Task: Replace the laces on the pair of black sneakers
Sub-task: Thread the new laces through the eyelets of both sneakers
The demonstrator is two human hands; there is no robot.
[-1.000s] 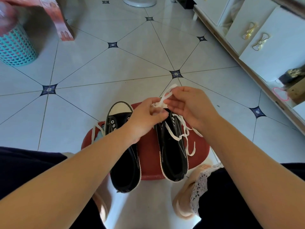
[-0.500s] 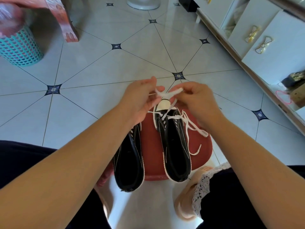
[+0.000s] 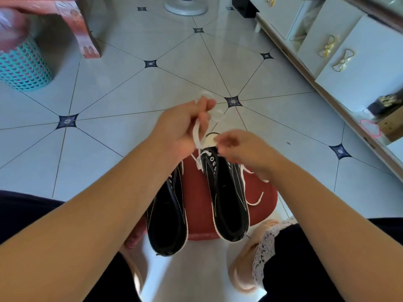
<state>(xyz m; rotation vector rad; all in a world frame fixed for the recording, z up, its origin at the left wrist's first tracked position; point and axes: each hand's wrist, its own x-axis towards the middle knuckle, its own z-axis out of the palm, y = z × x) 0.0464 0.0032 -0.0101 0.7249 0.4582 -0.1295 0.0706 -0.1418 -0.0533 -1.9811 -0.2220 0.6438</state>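
Two black sneakers stand side by side on a red stool [image 3: 265,200], toes pointing away from me. The left sneaker [image 3: 168,216] shows no lace; my left forearm covers its front. The right sneaker [image 3: 229,197] has a white lace [image 3: 197,132] partly threaded near the toe, with loose ends trailing off its right side. My left hand [image 3: 181,129] grips a length of that lace and holds it up above the toe. My right hand [image 3: 242,149] hovers over the right sneaker's front eyelets with fingers curled; whether it pinches the lace is blurred.
A teal mesh basket [image 3: 21,66] and a pink table leg [image 3: 87,40] stand at the far left. White cabinets with gold bow handles [image 3: 342,59] line the right side. A fan base [image 3: 185,5] sits at the far end of the tiled floor. My knees flank the stool.
My left hand has risen and moved forward, drawing the lace up out of the right sneaker. My right hand has dropped down to the shoe's front eyelets.
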